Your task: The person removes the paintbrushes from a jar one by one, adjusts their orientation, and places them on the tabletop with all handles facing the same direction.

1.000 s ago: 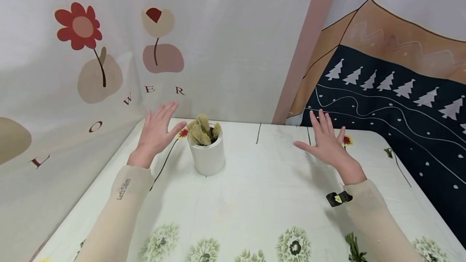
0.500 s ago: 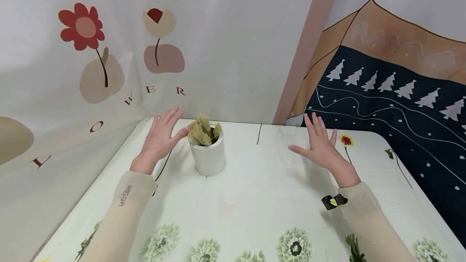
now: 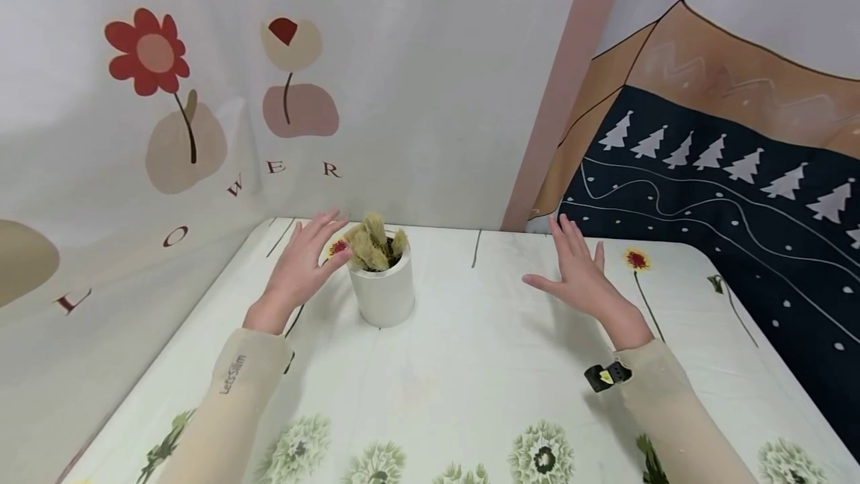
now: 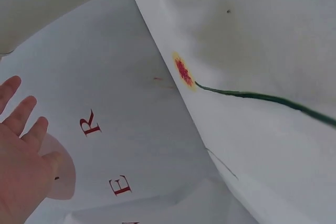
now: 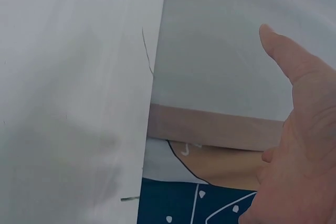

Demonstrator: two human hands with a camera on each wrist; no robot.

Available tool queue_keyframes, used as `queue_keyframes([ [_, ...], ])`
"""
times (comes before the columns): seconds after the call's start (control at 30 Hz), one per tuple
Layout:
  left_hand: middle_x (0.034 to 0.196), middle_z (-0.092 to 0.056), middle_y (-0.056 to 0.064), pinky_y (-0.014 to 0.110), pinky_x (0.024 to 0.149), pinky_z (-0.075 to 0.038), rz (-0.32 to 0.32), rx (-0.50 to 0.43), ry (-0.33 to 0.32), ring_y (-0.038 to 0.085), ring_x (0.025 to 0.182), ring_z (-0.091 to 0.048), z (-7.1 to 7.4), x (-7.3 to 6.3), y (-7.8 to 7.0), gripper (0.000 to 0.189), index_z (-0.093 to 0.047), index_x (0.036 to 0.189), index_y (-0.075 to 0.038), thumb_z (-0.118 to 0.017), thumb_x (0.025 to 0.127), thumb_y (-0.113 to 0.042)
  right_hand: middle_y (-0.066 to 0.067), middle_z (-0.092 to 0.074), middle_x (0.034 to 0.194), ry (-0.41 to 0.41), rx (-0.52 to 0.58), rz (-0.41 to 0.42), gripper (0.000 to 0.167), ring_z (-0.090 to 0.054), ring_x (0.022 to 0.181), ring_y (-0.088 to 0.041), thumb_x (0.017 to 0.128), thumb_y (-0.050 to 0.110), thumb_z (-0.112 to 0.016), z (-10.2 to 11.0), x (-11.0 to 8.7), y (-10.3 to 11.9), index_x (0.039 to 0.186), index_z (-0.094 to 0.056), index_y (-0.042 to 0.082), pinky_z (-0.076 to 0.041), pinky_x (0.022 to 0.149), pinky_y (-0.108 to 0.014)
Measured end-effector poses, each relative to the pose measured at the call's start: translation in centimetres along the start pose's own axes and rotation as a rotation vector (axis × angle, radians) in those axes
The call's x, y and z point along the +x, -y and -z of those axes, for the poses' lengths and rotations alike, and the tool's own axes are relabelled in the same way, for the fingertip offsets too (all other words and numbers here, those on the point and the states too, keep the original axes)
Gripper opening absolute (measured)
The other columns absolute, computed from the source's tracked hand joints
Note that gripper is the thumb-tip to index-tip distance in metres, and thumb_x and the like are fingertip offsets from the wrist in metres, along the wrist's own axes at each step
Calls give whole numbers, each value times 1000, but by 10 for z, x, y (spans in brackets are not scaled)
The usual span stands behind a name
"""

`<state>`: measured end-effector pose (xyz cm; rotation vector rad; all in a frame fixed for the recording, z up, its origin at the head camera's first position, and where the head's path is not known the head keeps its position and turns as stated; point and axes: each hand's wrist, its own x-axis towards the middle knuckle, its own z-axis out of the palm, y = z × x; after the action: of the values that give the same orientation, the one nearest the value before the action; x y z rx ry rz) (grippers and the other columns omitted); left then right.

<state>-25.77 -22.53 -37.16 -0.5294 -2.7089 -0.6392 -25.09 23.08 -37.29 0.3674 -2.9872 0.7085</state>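
Observation:
A white cylindrical pot [image 3: 384, 296] stands upright on the table, left of the middle in the head view. Out of it rises a fuzzy yellow-green plant [image 3: 373, 245] in dark soil. My left hand [image 3: 300, 266] is just left of the pot, fingers spread and holding nothing, its thumb nearest the plant. Well to the pot's right, my right hand [image 3: 576, 272] is held over the table with straight fingers and thumb out, also with nothing in it. Each wrist view shows bare fingers, the left hand [image 4: 23, 150] and the right hand [image 5: 307, 114].
A white cloth printed with flowers covers the table [image 3: 457, 372]. Behind it hangs a pale curtain [image 3: 430, 95] with flower prints and letters. To the right is a dark cloth [image 3: 705, 170] with tree shapes. A black strap device [image 3: 608, 376] sits at the right cuff.
My left hand has shifted right and slightly nearer to me, closer to the pot. The right hand has drifted left toward the middle. The potted plant stays in place.

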Motion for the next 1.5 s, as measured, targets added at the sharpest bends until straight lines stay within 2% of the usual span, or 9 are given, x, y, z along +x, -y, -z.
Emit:
queue_keyframes([
  [0.17,162,-31,14,58,125,-6,-39,-57,-26,38,150,-27,-6,-3,2,67,-43,150,-10,-46,101,-55,-13,8,169,0,6,15,113,10,156,-35,87,50,-71,-3,0,3,161,9,18,9,114,-76],
  [0.3,162,-32,16,58,125,-7,-74,-155,-29,40,150,-27,-10,-6,1,67,-41,151,-9,-49,100,-52,-11,6,169,-1,23,36,111,7,156,-35,88,49,-71,-5,0,7,161,7,17,6,116,-74],
  [0.43,163,-30,12,62,120,-23,-41,-269,27,41,146,-34,-13,-8,-3,76,-34,155,-14,-65,94,-45,-11,4,169,1,46,56,110,2,156,-36,89,45,-72,-7,1,11,161,6,17,4,118,-72],
  [0.57,159,-36,10,61,112,-36,13,-345,57,37,134,-47,-15,-7,-8,88,-33,156,-19,-80,83,-36,-10,3,170,-10,56,85,109,-3,156,-36,90,43,-72,-10,5,17,161,5,16,0,119,-71],
  [0.67,154,-43,13,61,114,-33,44,-384,64,36,133,-47,-17,-6,-11,91,-33,155,-16,-83,81,-32,-10,1,170,-14,60,92,108,-6,156,-36,90,44,-72,-11,8,23,161,4,15,-2,119,-71],
  [0.8,156,-40,18,60,119,-27,103,-434,102,40,144,-38,-22,-6,-12,93,-29,156,-11,-81,82,-34,-11,-1,170,-1,74,93,108,-9,156,-37,90,43,-72,-13,9,32,161,4,15,-4,120,-70],
  [1.0,159,-34,22,54,120,-31,165,-535,137,43,146,-35,-28,-7,-14,92,-24,157,-5,-78,87,-31,-11,-8,169,-8,103,145,103,-15,155,-35,91,41,-71,-18,9,45,161,-1,13,-5,123,-64],
  [1.23,160,-29,26,55,120,-29,187,-637,171,45,146,-33,-31,-7,-14,93,-18,158,-3,-76,89,-25,-10,-11,169,1,154,192,98,-17,155,-32,93,41,-69,-23,8,61,161,-4,12,-11,125,-58],
  [1.5,159,-30,25,55,118,-32,202,-639,174,45,144,-36,-30,-3,-15,93,-19,158,-4,-76,88,-26,-8,-14,168,-7,192,230,92,-19,155,-30,95,39,-66,-25,11,79,161,-9,14,-25,123,-54],
])
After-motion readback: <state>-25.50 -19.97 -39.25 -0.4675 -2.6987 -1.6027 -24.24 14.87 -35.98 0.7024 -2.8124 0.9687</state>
